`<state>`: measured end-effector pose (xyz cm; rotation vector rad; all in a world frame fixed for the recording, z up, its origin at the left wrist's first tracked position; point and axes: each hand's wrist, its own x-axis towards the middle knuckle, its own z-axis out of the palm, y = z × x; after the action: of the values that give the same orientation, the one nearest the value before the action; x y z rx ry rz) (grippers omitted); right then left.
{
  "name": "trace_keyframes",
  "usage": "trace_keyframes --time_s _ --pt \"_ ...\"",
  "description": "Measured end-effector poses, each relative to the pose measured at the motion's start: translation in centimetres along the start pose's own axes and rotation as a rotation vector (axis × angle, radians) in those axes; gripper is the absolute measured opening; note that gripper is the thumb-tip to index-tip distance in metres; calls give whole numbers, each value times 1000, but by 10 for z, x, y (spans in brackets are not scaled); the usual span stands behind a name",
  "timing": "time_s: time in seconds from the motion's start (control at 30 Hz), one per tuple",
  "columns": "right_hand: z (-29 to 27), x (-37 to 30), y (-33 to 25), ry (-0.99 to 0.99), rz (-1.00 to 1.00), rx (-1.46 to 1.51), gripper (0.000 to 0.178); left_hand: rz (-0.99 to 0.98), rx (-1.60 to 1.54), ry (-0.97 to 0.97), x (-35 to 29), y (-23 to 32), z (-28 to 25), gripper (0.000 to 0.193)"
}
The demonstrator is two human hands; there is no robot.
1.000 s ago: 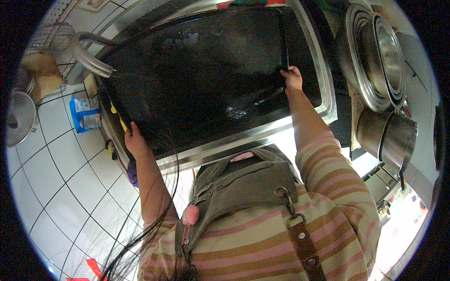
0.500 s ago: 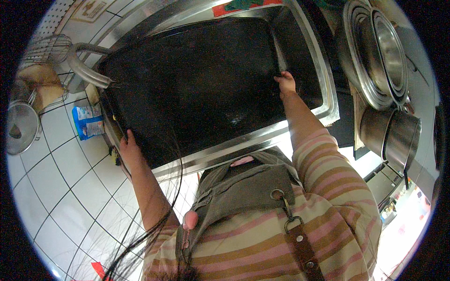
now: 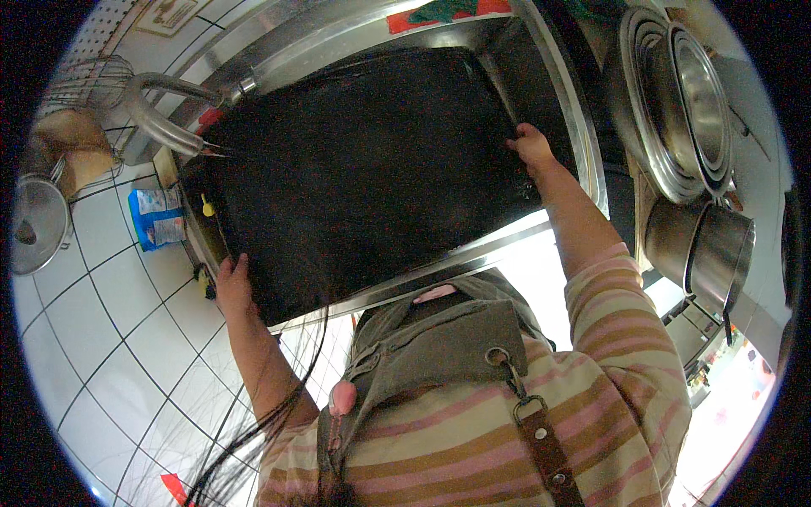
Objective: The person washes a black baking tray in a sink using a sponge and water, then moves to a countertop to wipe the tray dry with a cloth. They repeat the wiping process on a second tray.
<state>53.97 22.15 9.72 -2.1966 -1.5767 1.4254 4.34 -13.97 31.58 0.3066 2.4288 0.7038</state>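
Observation:
A large black baking tray (image 3: 363,177) lies over the metal sink (image 3: 583,127), its surface dark. My left hand (image 3: 235,287) is closed on the tray's near left corner. At the right edge, my right hand (image 3: 535,150) grips the rim with the fingers bent round it. A curved metal faucet (image 3: 160,118) reaches over the tray's left side, with thin pale streaks at its spout. Just left of the tray is a small yellow object (image 3: 207,204), perhaps a scoop.
Left of the sink, a blue and white packet (image 3: 157,218) stands on white tiles (image 3: 110,296), with a strainer (image 3: 38,224) and a whisk (image 3: 93,84) beyond. Stacked steel bowls (image 3: 676,101) and a saucepan (image 3: 718,253) are on the right. Red and green cloth or paper (image 3: 448,12) lies at the far rim.
The tray has shifted a little to the right and toward me, with both hands still on it. More of the faucet base and the yellow object shows at its left.

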Motion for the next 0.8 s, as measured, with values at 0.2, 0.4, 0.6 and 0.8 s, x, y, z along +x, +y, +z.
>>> trace_keyframes --time_s 0.2,0.4,0.6,0.8 --pt "-18 -20 -32 -171 -126 -109 34 83 187 -100 -10 10 -34 35" --pt "-75 -71 -70 -327 -26 -166 44 32 345 -243 2 7 -37 32" --pt "-137 -104 -67 -294 -120 52 61 3 253 -386 10 -41 -11 33" --pt "-186 -182 -96 -250 -217 113 63 164 160 -427 22 -84 29 37"
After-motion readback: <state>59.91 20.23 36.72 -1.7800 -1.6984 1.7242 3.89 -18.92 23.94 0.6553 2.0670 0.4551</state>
